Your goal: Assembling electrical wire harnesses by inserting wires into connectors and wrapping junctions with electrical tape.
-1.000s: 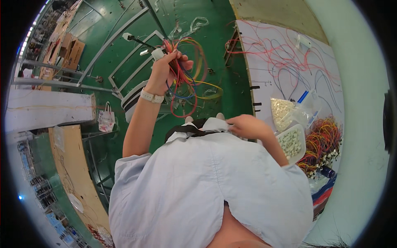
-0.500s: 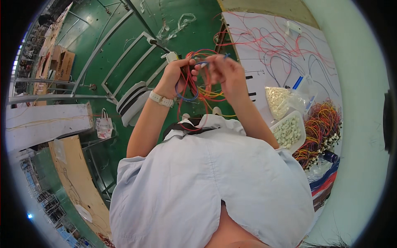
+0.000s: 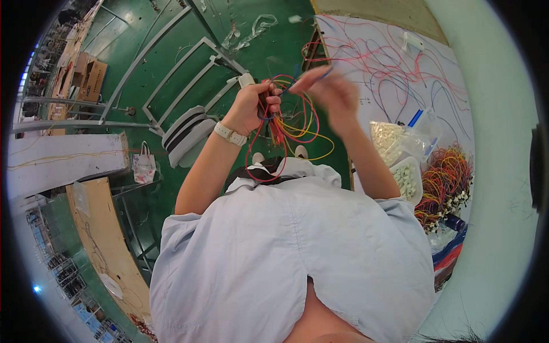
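Note:
My left hand (image 3: 251, 110), with a white watch on its wrist, is closed around a bundle of red, yellow and blue wires (image 3: 276, 128). Loops of the bundle hang below the hand and out to its right. At the top of that fist sits a white plastic piece (image 3: 246, 80); how it joins the wires is hidden. To the right, my right hand (image 3: 334, 94) is smeared by motion. Its fingers are bent around a blue wire (image 3: 289, 86) that runs across from the left hand's bundle.
On the white table (image 3: 372, 74) at right lie loose red and blue wires, a bag of cream pieces (image 3: 384, 137), a tray of pale connectors (image 3: 419, 177) and a heap of coloured wires (image 3: 443, 177). Metal frames (image 3: 183, 74) and a grey-black padded seat (image 3: 186, 137) stand left.
My right hand has moved right, away from my left hand, and the blue wire now stretches between them. The looped wires have spread wider. My left hand keeps its hold.

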`<state>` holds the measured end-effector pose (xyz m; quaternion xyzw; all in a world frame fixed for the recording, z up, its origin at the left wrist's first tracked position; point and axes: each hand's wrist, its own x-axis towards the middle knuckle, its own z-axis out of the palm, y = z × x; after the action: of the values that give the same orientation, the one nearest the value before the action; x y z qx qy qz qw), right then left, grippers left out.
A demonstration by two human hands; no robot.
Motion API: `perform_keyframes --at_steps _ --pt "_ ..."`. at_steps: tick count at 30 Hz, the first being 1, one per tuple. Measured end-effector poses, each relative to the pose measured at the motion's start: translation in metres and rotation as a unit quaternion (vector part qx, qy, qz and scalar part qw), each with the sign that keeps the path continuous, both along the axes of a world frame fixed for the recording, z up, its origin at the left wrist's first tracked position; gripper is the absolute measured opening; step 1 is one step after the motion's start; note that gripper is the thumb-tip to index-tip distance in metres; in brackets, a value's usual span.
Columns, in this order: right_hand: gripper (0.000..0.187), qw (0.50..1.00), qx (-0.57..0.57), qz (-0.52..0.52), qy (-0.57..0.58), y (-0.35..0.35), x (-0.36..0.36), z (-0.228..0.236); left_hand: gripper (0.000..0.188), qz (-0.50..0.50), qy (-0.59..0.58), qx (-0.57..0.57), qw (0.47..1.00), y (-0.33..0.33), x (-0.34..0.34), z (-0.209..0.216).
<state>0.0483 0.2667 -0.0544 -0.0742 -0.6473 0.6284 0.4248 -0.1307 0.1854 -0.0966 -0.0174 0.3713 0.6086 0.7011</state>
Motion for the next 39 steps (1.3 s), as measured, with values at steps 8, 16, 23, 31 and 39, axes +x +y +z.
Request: perform_keyframes --at_steps 8,16,23,31,39 --pt "0.029 0.866 0.483 -0.111 -0.059 -0.030 -0.026 -0.038 0.017 0.012 0.061 0.032 0.998 -0.004 0.004 -0.002" --pt "0.019 0.946 -0.204 -0.196 0.157 0.010 -0.002 -0.038 0.020 0.038 0.036 -0.001 0.999 -0.005 -0.003 -0.014" --pt "0.038 0.759 -0.584 0.268 0.104 0.014 -0.014 -0.100 0.013 0.001 0.057 -0.014 0.998 -0.001 0.009 -0.007" --pt "0.038 0.979 0.154 -0.035 -0.126 -0.031 -0.012 -0.048 0.023 0.031 0.106 -0.031 0.993 -0.002 0.007 -0.008" --pt "0.028 0.969 0.108 -0.119 -0.190 -0.032 -0.017 -0.031 0.018 -0.032 0.114 0.024 0.993 -0.009 0.014 -0.022"
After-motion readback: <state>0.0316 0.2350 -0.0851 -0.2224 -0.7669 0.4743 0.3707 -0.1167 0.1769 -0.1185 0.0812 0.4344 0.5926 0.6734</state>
